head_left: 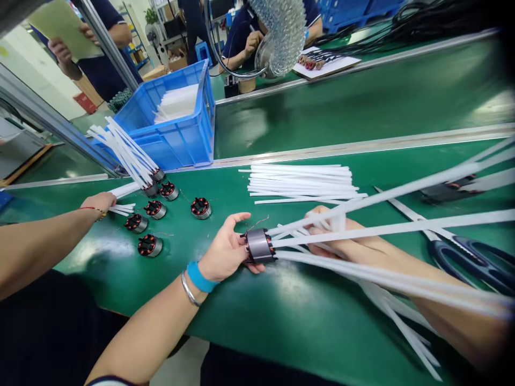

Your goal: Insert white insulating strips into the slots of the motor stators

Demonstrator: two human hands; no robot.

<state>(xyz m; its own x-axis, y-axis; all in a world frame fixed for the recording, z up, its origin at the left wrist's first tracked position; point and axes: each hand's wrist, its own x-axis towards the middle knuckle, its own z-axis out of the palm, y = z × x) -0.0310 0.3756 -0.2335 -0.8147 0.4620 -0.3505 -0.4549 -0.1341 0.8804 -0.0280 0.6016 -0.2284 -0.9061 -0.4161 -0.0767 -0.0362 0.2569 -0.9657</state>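
Observation:
My left hand [227,244], with a blue band and a silver bangle at the wrist, grips a dark grey motor stator [259,246] on its side. Long white strips [402,227] run out of the stator's slots to the right. Behind them my right hand [322,228] is closed around several white strips close to the stator; its fingertips are partly hidden. A thin copper wire end [263,221] sticks up from the stator. On the green bench beyond my right hand lies a pile of white strips [300,179].
Black-handled scissors [462,252] lie at right, near another stator [450,190] with strips. Several stators [149,245] stand at left, where a co-worker's hand [98,202] holds white strips. A blue crate [181,139] stands behind, and a ducted hose [281,37] hangs above.

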